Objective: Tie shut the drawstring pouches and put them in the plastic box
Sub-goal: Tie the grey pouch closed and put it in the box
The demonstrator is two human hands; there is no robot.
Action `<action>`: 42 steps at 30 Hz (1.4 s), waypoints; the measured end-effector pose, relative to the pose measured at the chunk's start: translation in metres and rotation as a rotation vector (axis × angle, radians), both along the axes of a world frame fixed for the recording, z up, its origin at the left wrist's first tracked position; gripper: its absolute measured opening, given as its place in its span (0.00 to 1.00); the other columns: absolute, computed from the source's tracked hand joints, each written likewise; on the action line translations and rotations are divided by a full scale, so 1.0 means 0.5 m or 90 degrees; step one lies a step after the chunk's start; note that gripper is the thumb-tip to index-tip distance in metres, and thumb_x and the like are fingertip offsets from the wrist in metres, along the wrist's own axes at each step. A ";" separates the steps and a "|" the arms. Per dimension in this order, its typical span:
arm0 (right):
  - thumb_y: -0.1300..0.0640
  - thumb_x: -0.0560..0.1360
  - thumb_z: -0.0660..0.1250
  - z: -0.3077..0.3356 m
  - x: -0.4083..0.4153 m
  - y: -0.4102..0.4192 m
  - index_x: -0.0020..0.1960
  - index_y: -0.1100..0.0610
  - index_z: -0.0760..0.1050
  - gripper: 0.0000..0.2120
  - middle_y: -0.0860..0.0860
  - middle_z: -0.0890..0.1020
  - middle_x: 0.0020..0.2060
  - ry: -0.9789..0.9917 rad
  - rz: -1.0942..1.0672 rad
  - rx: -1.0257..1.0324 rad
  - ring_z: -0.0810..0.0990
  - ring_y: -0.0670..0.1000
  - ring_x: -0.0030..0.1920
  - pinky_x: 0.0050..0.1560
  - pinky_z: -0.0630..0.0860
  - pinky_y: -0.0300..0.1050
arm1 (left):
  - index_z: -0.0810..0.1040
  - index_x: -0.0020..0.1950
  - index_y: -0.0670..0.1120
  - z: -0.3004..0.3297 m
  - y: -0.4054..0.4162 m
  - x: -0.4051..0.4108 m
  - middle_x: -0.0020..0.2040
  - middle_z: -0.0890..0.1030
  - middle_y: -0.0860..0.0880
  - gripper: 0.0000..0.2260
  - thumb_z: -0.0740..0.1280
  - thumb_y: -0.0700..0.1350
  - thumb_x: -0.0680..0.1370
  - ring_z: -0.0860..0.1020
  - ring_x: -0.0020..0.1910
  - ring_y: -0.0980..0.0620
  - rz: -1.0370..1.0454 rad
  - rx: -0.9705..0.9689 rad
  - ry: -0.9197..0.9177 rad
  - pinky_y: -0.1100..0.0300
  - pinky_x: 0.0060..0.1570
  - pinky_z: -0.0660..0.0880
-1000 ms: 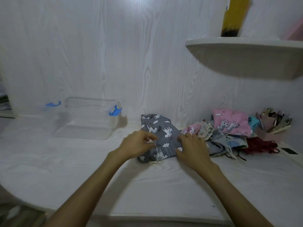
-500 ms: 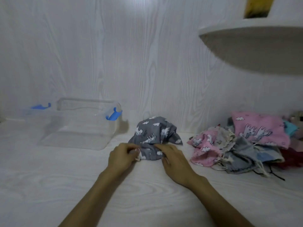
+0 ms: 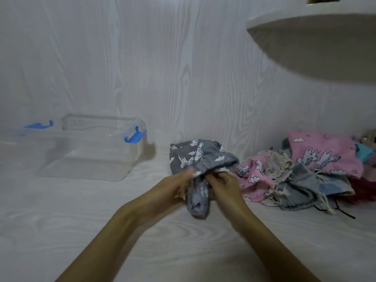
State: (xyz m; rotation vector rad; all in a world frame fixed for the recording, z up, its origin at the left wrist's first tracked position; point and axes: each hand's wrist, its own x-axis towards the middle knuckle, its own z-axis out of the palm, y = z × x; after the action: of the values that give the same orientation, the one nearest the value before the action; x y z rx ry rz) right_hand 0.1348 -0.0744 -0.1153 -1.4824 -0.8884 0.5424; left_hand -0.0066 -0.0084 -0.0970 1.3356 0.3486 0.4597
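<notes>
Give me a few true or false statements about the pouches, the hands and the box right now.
1. Both hands grip the grey pouch. True: the left hand and right hand hold it.
2. The plastic box already holds a pouch. False: nothing shows inside it.
3. The pile of pouches lies to the right of the hands. True.
4. The box has red clips. False: its clips are blue.
5. The box's lid is on. False: the box is open on top.
</notes>
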 end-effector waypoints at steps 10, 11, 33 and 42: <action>0.64 0.74 0.65 0.046 0.010 -0.030 0.58 0.47 0.77 0.17 0.45 0.82 0.54 0.122 0.154 0.038 0.81 0.47 0.52 0.53 0.75 0.46 | 0.81 0.53 0.37 -0.013 0.036 -0.016 0.50 0.83 0.37 0.15 0.63 0.47 0.79 0.81 0.47 0.42 0.306 0.028 -0.030 0.58 0.46 0.80; 0.67 0.74 0.64 0.053 0.005 -0.034 0.58 0.44 0.76 0.21 0.43 0.80 0.57 0.124 0.143 0.067 0.80 0.46 0.55 0.56 0.74 0.48 | 0.81 0.54 0.38 -0.014 0.043 -0.020 0.50 0.84 0.39 0.14 0.62 0.47 0.79 0.82 0.50 0.44 0.298 -0.001 -0.043 0.57 0.50 0.79; 0.58 0.75 0.67 0.091 0.036 -0.064 0.59 0.56 0.77 0.13 0.54 0.82 0.53 0.185 0.090 0.104 0.81 0.50 0.53 0.57 0.76 0.45 | 0.83 0.46 0.37 -0.013 0.052 -0.044 0.38 0.83 0.40 0.20 0.65 0.54 0.76 0.82 0.36 0.47 0.277 -0.047 0.010 0.61 0.38 0.79; 0.36 0.71 0.63 0.059 -0.006 -0.056 0.45 0.59 0.78 0.24 0.54 0.84 0.36 -0.095 0.063 -0.218 0.82 0.54 0.31 0.27 0.72 0.42 | 0.83 0.34 0.45 -0.033 0.060 -0.046 0.34 0.82 0.47 0.18 0.64 0.55 0.77 0.81 0.36 0.49 0.271 -0.158 -0.045 0.55 0.48 0.75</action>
State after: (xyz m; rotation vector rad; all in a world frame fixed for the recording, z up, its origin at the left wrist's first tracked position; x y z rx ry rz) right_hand 0.1319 -0.1024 -0.0860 -1.8134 -1.0252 0.6892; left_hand -0.0295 0.0218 -0.1134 0.9990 0.6149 0.7900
